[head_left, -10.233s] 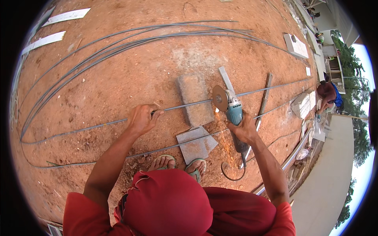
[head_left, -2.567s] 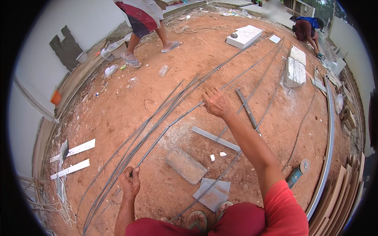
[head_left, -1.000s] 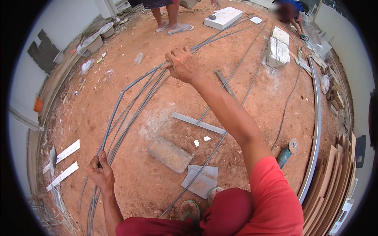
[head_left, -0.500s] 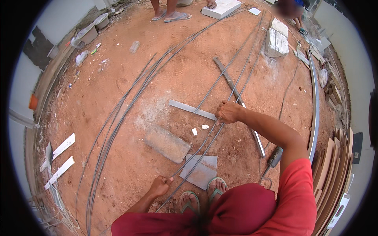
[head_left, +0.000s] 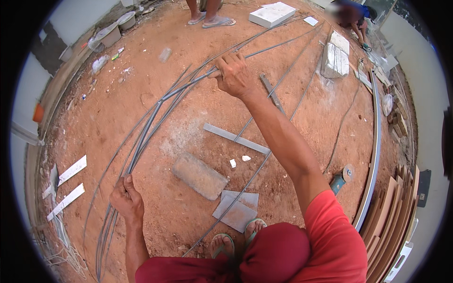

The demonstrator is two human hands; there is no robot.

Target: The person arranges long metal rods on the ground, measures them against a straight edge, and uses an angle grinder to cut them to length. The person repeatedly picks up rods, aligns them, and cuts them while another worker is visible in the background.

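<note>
A long thin steel rod spans both my hands, lying over a bundle of similar rods on the left. My right hand is closed round its far part, arm stretched forward. Nearer to me, my left hand pinches it with thumb and fingers. The held rod bends slightly between the hands. Two more rods lie to the right, crossing a flat grey metal bar. A darker bar is partly hidden behind my right arm.
A stone block and grey tiles lie before my sandalled feet. An angle grinder is beside my right arm, near stacked boards. One person stands at the far side; another crouches far right.
Both hands have moved left with one rod, from the middle group to the bundle. My right hand has also reached farther out. The grinder shows more fully now.
</note>
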